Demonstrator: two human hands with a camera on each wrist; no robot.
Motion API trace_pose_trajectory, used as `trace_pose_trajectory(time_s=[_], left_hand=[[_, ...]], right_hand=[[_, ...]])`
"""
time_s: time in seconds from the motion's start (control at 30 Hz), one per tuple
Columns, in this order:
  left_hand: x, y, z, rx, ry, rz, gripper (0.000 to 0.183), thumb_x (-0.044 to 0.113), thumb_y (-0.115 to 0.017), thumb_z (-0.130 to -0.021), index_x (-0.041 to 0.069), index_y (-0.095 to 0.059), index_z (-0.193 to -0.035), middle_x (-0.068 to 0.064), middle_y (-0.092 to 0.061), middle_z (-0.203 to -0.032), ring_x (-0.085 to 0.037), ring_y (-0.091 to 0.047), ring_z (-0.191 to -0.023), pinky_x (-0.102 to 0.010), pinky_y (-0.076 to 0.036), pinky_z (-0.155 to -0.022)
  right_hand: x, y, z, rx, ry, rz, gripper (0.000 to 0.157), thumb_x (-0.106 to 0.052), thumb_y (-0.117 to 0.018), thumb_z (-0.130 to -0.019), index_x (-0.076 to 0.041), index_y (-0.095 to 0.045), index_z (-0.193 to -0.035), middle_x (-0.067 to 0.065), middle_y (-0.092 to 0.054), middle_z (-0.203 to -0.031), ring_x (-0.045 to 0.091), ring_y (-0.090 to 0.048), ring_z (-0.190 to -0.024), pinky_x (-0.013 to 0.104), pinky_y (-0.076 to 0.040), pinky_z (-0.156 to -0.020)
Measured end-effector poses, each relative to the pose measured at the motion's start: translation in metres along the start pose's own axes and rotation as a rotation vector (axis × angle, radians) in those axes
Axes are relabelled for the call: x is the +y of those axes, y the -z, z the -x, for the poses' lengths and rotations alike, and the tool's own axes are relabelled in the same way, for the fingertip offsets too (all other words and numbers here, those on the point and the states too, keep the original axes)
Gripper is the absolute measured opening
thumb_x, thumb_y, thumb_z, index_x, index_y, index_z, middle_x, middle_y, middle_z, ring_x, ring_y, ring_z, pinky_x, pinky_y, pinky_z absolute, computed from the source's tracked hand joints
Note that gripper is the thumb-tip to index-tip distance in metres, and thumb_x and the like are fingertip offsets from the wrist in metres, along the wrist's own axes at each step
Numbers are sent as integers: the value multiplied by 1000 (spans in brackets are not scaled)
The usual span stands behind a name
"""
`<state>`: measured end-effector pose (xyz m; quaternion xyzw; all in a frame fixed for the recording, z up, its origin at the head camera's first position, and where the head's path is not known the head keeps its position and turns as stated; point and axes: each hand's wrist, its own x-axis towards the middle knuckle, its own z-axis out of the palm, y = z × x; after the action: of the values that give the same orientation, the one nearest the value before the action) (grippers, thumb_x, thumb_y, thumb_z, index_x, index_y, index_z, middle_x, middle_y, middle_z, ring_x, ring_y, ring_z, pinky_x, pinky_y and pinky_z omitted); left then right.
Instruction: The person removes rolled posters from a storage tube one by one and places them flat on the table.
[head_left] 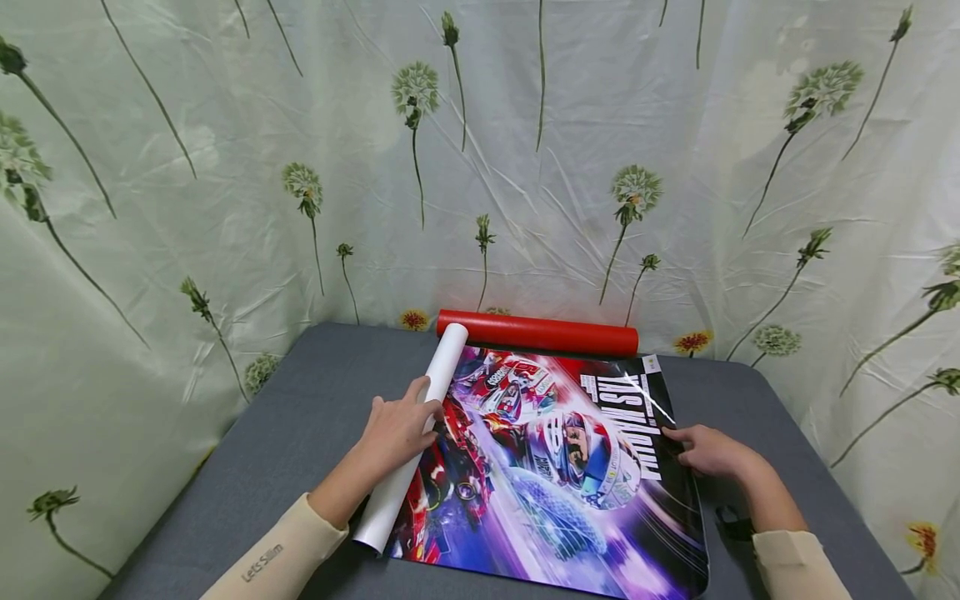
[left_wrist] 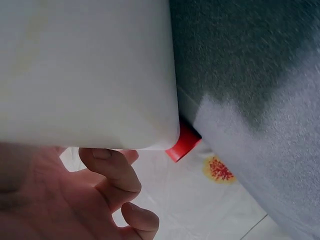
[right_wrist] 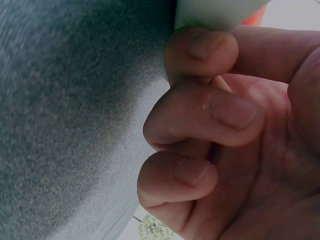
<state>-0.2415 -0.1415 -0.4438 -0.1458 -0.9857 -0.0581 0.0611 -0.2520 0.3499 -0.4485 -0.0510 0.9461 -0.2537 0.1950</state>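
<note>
A glossy racing poster (head_left: 555, 467) lies partly unrolled on the grey table, with a helmeted driver and large white lettering. Its left side is still wound into a white roll (head_left: 405, 475), which fills much of the left wrist view. My left hand (head_left: 397, 429) grips this roll around its middle, fingers curled at its side in the left wrist view (left_wrist: 110, 180). At the poster's right edge, my right hand (head_left: 708, 450) pinches the border between thumb and index finger. The right wrist view shows the other fingers (right_wrist: 200, 115) curled below the pale sheet edge (right_wrist: 215, 12).
A long red tube (head_left: 540, 332) lies along the back of the table, just behind the poster. A small black object (head_left: 733, 523) sits by the right wrist. Behind the grey tabletop (head_left: 322, 392) hangs a pale curtain (head_left: 525, 183) printed with dandelions.
</note>
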Motion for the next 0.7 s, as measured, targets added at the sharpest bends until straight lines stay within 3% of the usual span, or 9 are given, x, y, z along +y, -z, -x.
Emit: trace_pose_trajectory(time_s=[0.27,0.47,0.53,0.7], left_hand=[[-7,1,5,1,16,14,18,27,-72,-97,28,-80,-113,-17,-52,-158,-23,-64,-70,-43,-35,-66],[-12,3,5,17,20,26,21,40,-80,-94,25,-74,-107,-20,-55,-153,-30,-71,-82,-46,-37,-69],[-13,3,4,25,21,30,22,38,-83,-91,25,-72,-105,-19,-56,-152,-30,-70,-82,-45,-36,-68],[-16,4,3,28,26,4,14,28,-79,-94,26,-74,-106,-18,-55,-152,-28,-67,-73,-44,-36,-65]], right_hand=[[2,1,0,-2,-17,8,63,0,-60,-89,11,-48,-150,25,-63,-101,10,-42,-53,27,-40,-57],[4,2,3,-13,-21,-3,63,0,-59,-89,11,-48,-150,17,-62,-92,10,-41,-53,27,-39,-57],[4,3,4,-13,-11,-1,63,0,-59,-89,12,-47,-150,15,-60,-88,10,-41,-53,27,-39,-57],[8,4,4,-8,-5,14,64,1,-59,-87,12,-48,-149,24,-64,-100,10,-43,-53,27,-40,-57]])
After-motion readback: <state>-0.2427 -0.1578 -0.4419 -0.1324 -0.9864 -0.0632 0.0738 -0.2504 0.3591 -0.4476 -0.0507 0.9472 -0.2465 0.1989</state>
